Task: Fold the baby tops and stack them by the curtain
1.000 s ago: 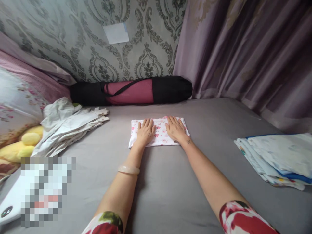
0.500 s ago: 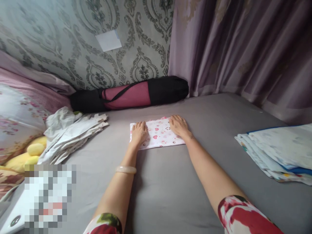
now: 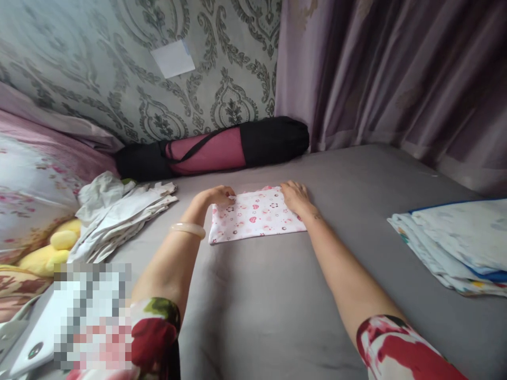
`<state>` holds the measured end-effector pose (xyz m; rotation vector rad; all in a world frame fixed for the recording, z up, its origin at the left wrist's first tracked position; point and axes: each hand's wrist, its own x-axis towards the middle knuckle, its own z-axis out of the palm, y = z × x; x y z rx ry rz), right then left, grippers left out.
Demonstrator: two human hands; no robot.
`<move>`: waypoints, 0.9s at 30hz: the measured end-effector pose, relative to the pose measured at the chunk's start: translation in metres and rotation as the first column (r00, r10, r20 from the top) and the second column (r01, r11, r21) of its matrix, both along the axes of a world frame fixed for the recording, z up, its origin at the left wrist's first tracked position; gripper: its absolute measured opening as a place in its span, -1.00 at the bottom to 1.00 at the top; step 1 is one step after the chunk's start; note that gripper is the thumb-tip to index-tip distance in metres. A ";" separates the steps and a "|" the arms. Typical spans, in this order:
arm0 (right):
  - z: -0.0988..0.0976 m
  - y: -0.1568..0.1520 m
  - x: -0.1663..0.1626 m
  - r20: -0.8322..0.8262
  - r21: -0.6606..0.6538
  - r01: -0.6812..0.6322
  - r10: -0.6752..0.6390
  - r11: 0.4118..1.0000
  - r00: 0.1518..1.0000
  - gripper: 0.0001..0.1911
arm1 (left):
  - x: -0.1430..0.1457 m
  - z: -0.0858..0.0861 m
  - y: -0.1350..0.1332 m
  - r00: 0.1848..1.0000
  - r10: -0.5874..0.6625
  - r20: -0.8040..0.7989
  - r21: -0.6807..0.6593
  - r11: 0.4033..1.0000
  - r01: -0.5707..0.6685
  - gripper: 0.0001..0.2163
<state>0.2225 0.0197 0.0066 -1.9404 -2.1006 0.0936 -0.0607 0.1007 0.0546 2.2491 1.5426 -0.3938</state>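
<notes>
A small folded white cloth with pink heart prints point(image 3: 257, 216) lies flat on the grey bed sheet point(image 3: 277, 295). My left hand point(image 3: 217, 195) is curled at the cloth's far left corner, fingertips pinching its edge. My right hand point(image 3: 296, 196) rests on the far right corner, fingers bent down onto the fabric. A pale bangle point(image 3: 187, 229) sits on my left wrist.
A black and pink rolled mat bag point(image 3: 214, 149) lies along the patterned wall. A heap of white clothes point(image 3: 119, 211) and a yellow plush toy point(image 3: 51, 248) are at the left. A stack of folded light blue cloths point(image 3: 455, 243) is at the right, purple curtains behind.
Both hands slid from lying flat on the middle of the cloth out to its far corners. The left hand curled and pinched the left corner, its elbow swinging outward.
</notes>
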 end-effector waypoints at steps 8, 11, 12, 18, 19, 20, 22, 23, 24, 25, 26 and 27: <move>0.002 0.002 0.004 -0.001 -0.015 0.003 -0.003 1.000 1.000 -0.66 | 0.009 0.007 0.010 0.992 0.031 -0.119 -0.087 0.995 -0.042 -0.47; 0.006 0.002 0.004 -0.006 -0.002 0.000 0.000 1.000 1.000 -0.67 | 0.011 0.007 -0.001 0.998 0.023 -0.055 -0.001 1.000 -0.023 -0.53; 0.008 0.002 0.004 -0.006 0.000 -0.009 0.009 1.000 1.000 -0.67 | 0.011 0.007 -0.006 0.999 0.020 -0.027 0.041 0.999 -0.018 -0.54; 0.035 -0.006 0.009 -0.026 -0.042 -0.071 0.070 0.997 0.997 -0.70 | -0.004 0.019 -0.036 0.998 -0.001 0.064 0.227 0.974 -0.014 -0.58; 0.042 -0.009 0.010 -0.034 -0.050 -0.075 0.074 0.996 0.997 -0.70 | -0.008 0.024 -0.040 0.997 -0.010 0.074 0.241 0.971 -0.008 -0.58; 0.049 -0.012 0.012 -0.042 -0.049 -0.083 0.081 0.995 0.996 -0.70 | -0.011 0.029 -0.043 0.996 -0.017 0.083 0.244 0.970 -0.004 -0.59; 0.064 -0.020 0.016 -0.069 -0.028 -0.106 0.103 0.994 0.992 -0.70 | -0.017 0.040 -0.050 0.994 -0.029 0.102 0.230 0.973 0.005 -0.64; 0.072 -0.024 0.019 -0.093 -0.011 -0.123 0.121 0.992 0.988 -0.70 | -0.019 0.045 -0.054 0.993 -0.033 0.114 0.225 0.974 0.006 -0.67; 0.079 -0.028 0.023 -0.126 0.007 -0.142 0.142 0.990 0.982 -0.70 | -0.020 0.051 -0.059 0.991 -0.039 0.129 0.230 0.973 0.008 -0.69; 0.085 -0.033 0.027 -0.165 0.024 -0.162 0.164 0.986 0.973 -0.71 | -0.022 0.058 -0.065 0.988 -0.049 0.145 0.248 0.969 0.012 -0.70; 0.091 -0.038 0.030 -0.206 0.040 -0.178 0.183 0.983 0.961 -0.71 | -0.022 0.065 -0.071 0.985 -0.061 0.163 0.275 0.961 0.014 -0.71; 0.096 -0.043 0.034 -0.247 0.056 -0.192 0.200 0.980 0.948 -0.70 | -0.023 0.072 -0.079 0.981 -0.070 0.179 0.310 0.951 0.011 -0.71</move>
